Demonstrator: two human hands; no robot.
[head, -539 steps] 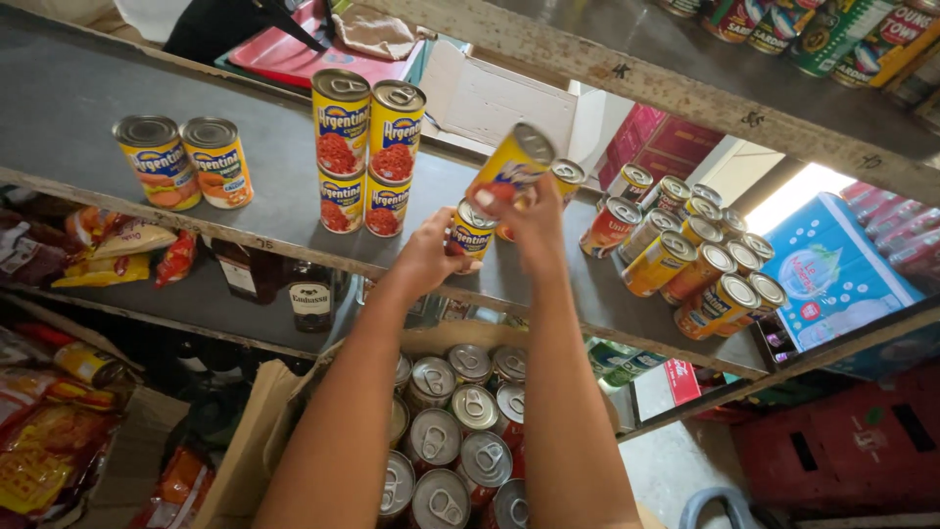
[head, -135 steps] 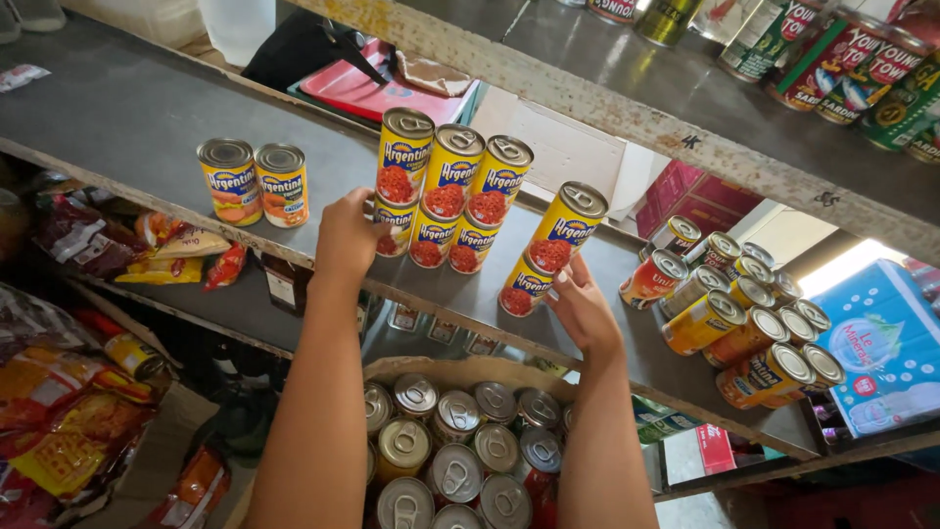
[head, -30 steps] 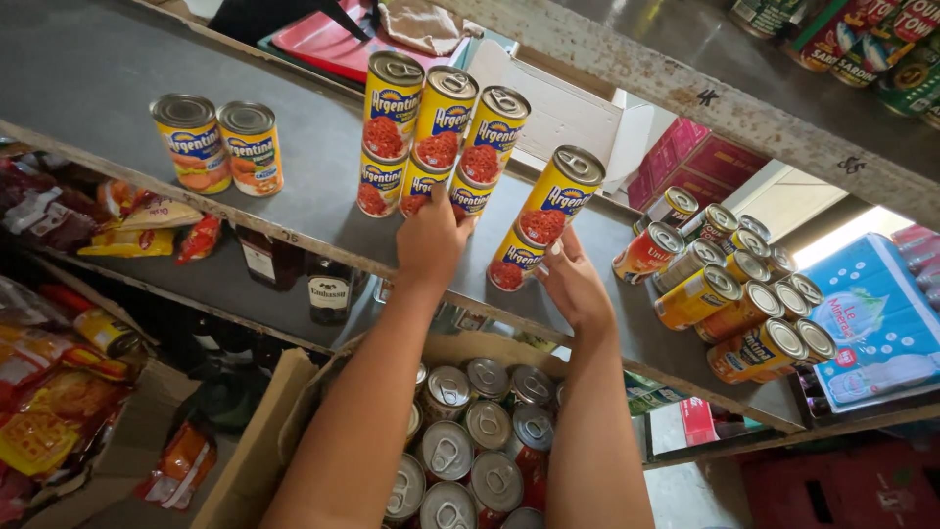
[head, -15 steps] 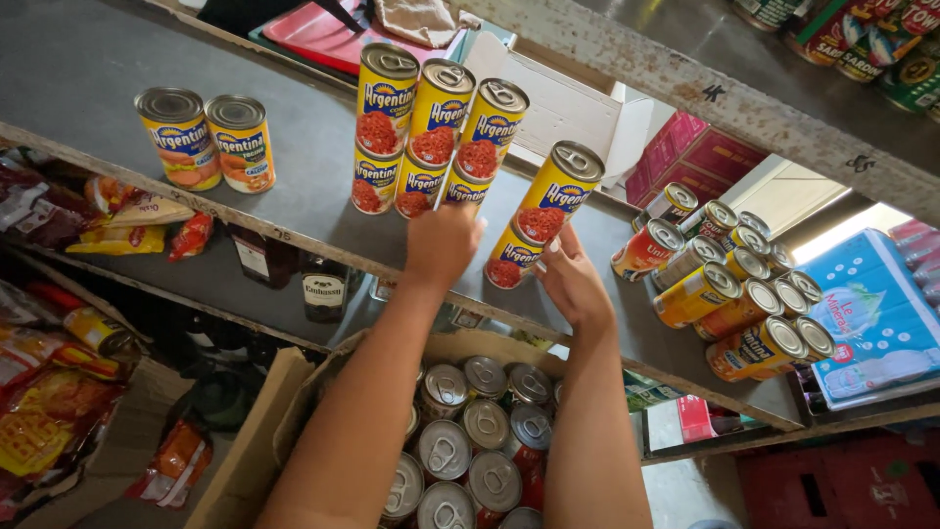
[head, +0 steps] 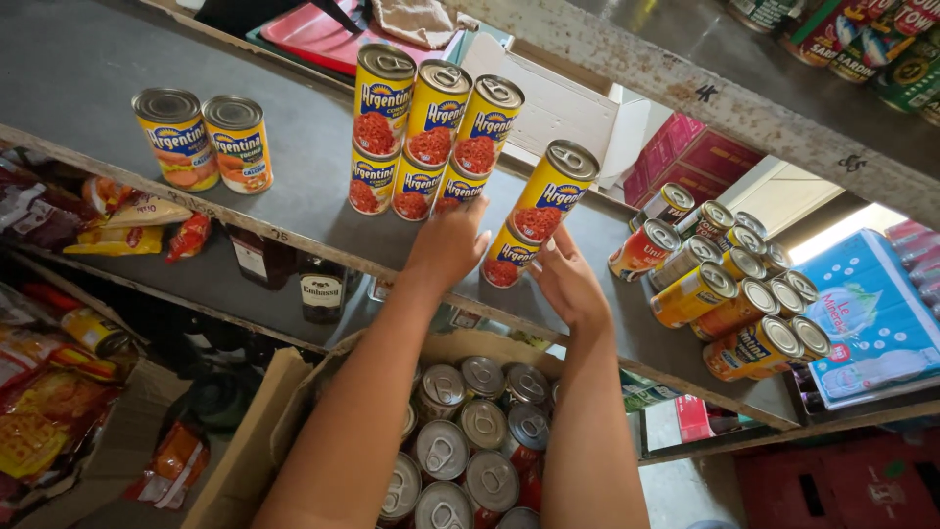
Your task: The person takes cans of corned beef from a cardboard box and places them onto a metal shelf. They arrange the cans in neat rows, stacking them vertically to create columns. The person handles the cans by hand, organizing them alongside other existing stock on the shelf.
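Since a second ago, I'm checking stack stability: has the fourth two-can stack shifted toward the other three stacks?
No. The fourth stack keeps its gap beside the three stacks.

A grey metal shelf point(head: 88, 88) carries two yellow cans point(head: 204, 139) at left, stacked yellow cans point(head: 431, 137) mid-shelf and mixed cans point(head: 729, 284) right.

Left hand point(head: 452, 245) covers the bottom of one lower can point(head: 458, 186) near the shelf's point(head: 88, 69) front edge, so contact w/ the shelf can't be told. Cardboard box point(head: 255, 431) of cans is cut off by the bottom edge; both forearms hide several lids. Cans point(head: 862, 39) on the upper shelf are cropped at the top right corner. Bottles point(head: 318, 289) under the shelf sit in shadow, details unclear.
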